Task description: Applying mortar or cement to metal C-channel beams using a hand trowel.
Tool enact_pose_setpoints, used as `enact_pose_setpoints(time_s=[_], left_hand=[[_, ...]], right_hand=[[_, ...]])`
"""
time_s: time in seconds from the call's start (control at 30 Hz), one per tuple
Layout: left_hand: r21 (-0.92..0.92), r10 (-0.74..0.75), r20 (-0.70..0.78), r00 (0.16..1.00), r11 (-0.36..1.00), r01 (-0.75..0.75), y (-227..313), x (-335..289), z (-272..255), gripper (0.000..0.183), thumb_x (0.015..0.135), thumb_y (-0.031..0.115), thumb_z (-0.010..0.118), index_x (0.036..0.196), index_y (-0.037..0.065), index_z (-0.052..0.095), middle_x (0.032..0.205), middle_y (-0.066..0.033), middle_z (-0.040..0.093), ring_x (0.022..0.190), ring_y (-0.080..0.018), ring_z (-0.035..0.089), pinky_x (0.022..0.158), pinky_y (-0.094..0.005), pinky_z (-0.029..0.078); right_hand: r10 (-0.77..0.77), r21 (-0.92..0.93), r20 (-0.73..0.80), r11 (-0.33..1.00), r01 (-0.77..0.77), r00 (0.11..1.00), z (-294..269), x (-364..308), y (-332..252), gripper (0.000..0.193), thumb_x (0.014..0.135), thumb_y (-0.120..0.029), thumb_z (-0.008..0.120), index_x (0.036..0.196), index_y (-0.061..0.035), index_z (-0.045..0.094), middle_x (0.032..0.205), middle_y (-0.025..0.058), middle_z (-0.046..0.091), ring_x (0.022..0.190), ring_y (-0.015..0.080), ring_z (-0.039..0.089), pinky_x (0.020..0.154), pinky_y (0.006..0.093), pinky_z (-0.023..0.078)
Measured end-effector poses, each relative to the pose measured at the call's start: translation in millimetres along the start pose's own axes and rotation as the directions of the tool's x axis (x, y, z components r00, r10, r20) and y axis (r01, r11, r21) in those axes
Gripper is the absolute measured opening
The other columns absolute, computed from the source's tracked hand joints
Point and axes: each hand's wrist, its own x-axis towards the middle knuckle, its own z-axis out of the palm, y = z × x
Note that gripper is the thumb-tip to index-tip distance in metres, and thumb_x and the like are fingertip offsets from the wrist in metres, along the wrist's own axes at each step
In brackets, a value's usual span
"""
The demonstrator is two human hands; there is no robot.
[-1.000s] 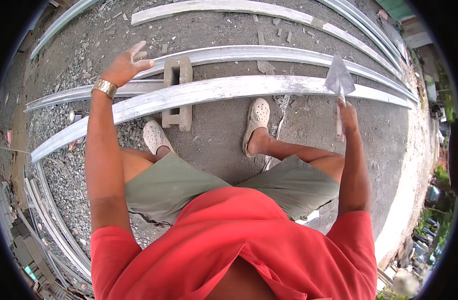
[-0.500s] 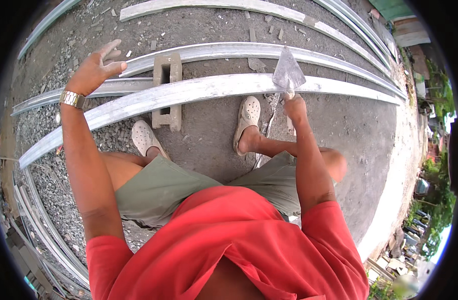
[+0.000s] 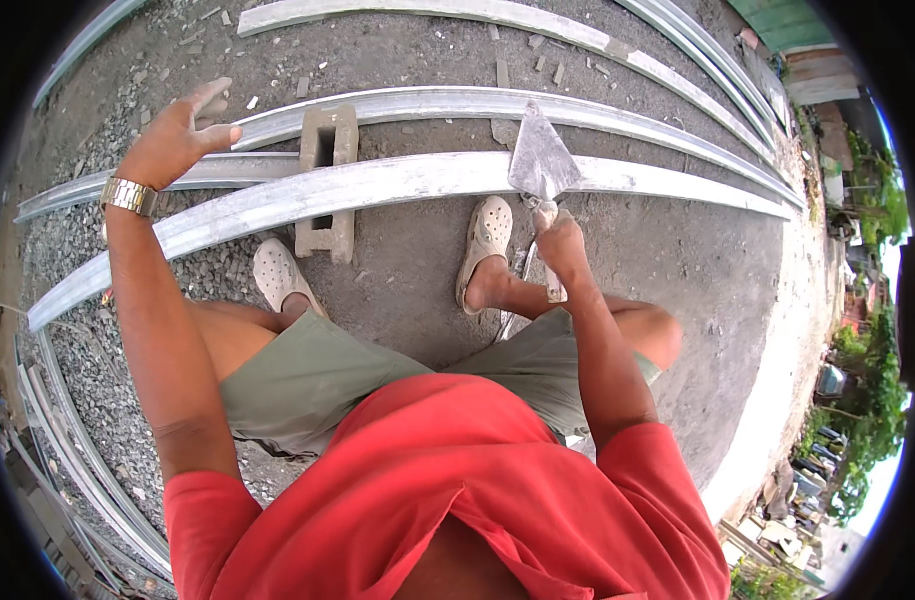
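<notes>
My right hand [image 3: 560, 246] is closed round the handle of a pointed trowel [image 3: 543, 158]. The trowel's grey blade lies over a long pale metal channel [image 3: 407, 178]; whether it touches cannot be told. That channel rests across a grey hollow concrete block [image 3: 345, 150] standing on the ground between my feet. My left hand [image 3: 169, 140], with a metal watch [image 3: 129, 195] on the wrist, is held up with fingers apart and nothing in it. It is above the left part of the channels, near the end of a second channel [image 3: 427, 103].
More metal channels lie beyond, including a pale one [image 3: 457, 10] at the far side, and others [image 3: 87, 450] at the lower left. Gravel [image 3: 107, 390] covers the left ground. Broken flat pieces [image 3: 502, 72] are scattered ahead. My feet wear pale clogs [image 3: 489, 235].
My right hand and the trowel have moved left along the channel, the blade now turned a little to the left. My left hand stays raised and open, shifted slightly left in view.
</notes>
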Motion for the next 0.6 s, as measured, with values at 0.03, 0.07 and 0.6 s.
enact_pose_setpoints(time_s=[0.03,0.07,0.6], left_hand=[[0.035,-0.001,-0.008,1.0,0.999,0.001,2.0,2.0,-1.9,0.076,0.081,0.04,0.068,0.144,0.012,0.036,0.134,-0.0221,0.051,0.123,-0.0298,0.051,0.102,-0.04,0.04],[0.07,-0.002,-0.017,1.0,0.998,0.003,3.7,3.0,-2.5,0.076,0.081,0.039,0.068,0.144,0.012,0.036,0.134,-0.0223,0.051,0.123,-0.0303,0.051,0.102,-0.0399,0.04],[0.017,-0.026,-0.015,1.0,1.0,0.026,-2.3,0.1,-4.7,0.075,0.08,0.04,0.068,0.144,0.016,0.038,0.131,-0.0186,0.055,0.119,-0.0295,0.055,0.102,-0.0395,0.041]], right_hand=[[-0.037,-0.013,0.014,0.999,0.037,0.999,0.0,-7.4,-9.5,0.05,0.089,-0.04,0.056,0.096,0.0089,0.056,0.087,0.0346,0.061,0.09,0.0482,0.06,0.08,0.0498,0.048],[-0.041,0.035,0.018,0.999,0.04,0.999,-4.4,-5.1,-12.2,0.049,0.089,-0.04,0.057,0.095,0.0088,0.056,0.087,0.0347,0.061,0.09,0.0484,0.06,0.08,0.0498,0.048],[0.074,0.002,-0.126,0.997,-0.074,0.989,7.1,2.6,10.3,0.044,0.089,-0.036,0.057,0.095,0.0077,0.053,0.084,0.0331,0.062,0.083,0.0496,0.061,0.075,0.0508,0.05]])
